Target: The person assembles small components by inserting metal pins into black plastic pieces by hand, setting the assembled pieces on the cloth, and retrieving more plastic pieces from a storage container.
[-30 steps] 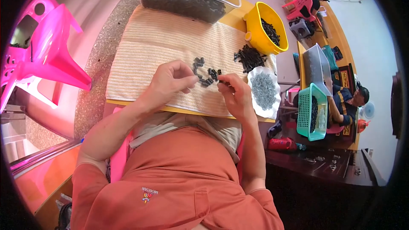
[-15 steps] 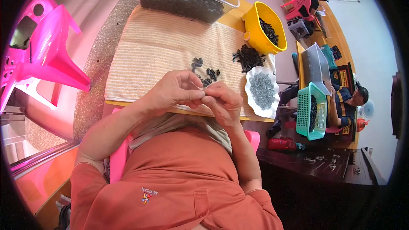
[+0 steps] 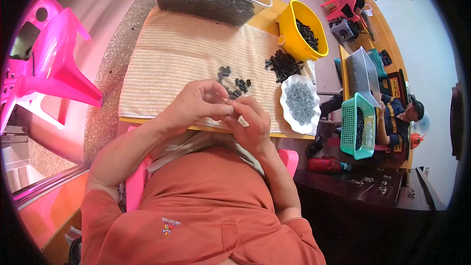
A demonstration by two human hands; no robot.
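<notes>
Over the near edge of the striped towel point(image 3: 167, 54), my left hand point(image 3: 200, 105) and my right hand point(image 3: 252, 122) meet fingertip to fingertip. Both are closed in a pinch. Whatever lies between the fingers is hidden or too small to name. Just beyond the hands, several small black cylindrical pieces point(image 3: 241, 85) lie loose on the towel, with a few greyish ones point(image 3: 224, 71) beside them. To the right of my right hand, a white scalloped dish point(image 3: 284, 102) holds many small clear pieces point(image 3: 300, 102). Behind the dish is a heap of black pieces point(image 3: 284, 65).
A clear plastic bin point(image 3: 206, 11) of black parts stands at the far edge, a yellow tub point(image 3: 289, 39) right of it. At right are a green basket point(image 3: 348, 132), a grey bin point(image 3: 362, 76) and a seated person point(image 3: 395, 118). A pink chair point(image 3: 64, 59) stands left.
My right hand has shifted slightly left and its fingers have changed their bend against the left fingertips. The view has moved a little; the objects on the towel lie as before.
</notes>
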